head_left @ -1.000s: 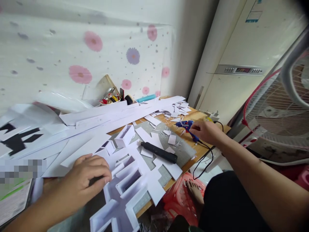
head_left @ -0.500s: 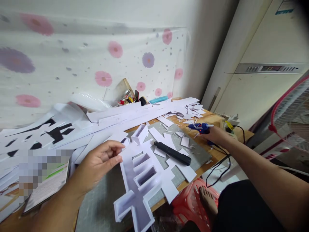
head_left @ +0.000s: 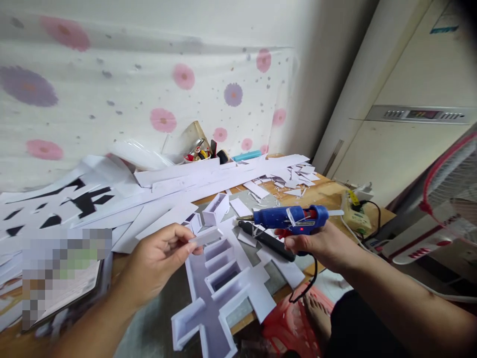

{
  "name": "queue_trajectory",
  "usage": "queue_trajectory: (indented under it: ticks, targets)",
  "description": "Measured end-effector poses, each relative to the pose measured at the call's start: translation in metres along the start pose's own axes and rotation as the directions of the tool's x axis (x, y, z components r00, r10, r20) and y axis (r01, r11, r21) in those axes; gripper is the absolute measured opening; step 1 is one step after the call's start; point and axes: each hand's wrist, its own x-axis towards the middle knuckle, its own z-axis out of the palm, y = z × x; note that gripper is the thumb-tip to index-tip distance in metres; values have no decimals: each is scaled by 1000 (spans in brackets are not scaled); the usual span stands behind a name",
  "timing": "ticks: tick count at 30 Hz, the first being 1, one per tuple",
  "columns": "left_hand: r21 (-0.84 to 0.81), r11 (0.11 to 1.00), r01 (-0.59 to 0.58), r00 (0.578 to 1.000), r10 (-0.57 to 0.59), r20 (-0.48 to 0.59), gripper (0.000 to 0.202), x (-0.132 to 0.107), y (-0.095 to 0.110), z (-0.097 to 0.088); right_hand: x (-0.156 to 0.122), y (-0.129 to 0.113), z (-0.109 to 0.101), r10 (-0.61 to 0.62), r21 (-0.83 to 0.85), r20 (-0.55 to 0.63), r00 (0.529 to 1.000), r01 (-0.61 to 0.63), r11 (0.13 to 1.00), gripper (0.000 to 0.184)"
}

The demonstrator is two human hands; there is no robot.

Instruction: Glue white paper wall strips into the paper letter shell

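Note:
Between the thumb and fingers of my left hand is a small white foam-board strip, held above a white foam-board model with upright walls and several box-like compartments. My right hand is closed around a blue hot glue gun, its metal nozzle pointing left toward the strip but apart from it. A red light glows on the gun, and a white glue stick sticks out at its back. Below the gun a black utility knife, partly covered, lies on white board pieces.
Long white board sheets and cut scraps cover the table's back. A blurred tablet-like panel lies at left. A power strip stands at right beside a fan. A cord hangs from the glue gun above a red stool.
My right hand has brought the glue gun left and nearer, from the table's right side to above the knife. The strip in my left hand now shows plainly, turned toward the nozzle.

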Motion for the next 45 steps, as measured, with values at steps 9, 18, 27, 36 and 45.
queue_trajectory:
  ticks: [9, 18, 27, 36, 45]
  targets:
    - [139, 982, -128, 989, 136, -55, 8, -3, -7, 3, 4, -14, 28, -63, -223, 139, 988, 93, 970, 26]
    - [141, 965, -223, 974, 227, -16, 5, -4, -5, 4, 8, -17, 47, -50, -222, 176, 983, 90, 971, 27]
    - [133, 957, -257, 965, 261, -9, 5, -5, -4, 4, 12, -12, 49, -81, -260, 161, 984, 121, 958, 26]
    - [156, 966, -208, 977, 212, -5, 7, -4, 1, 0, 9, -12, 47, -74, -288, 147, 986, 115, 951, 24]
    - [175, 960, -217, 974, 224, -23, 6, -4, -3, -4, 5, -12, 37, -39, -356, 109, 993, 75, 932, 23]
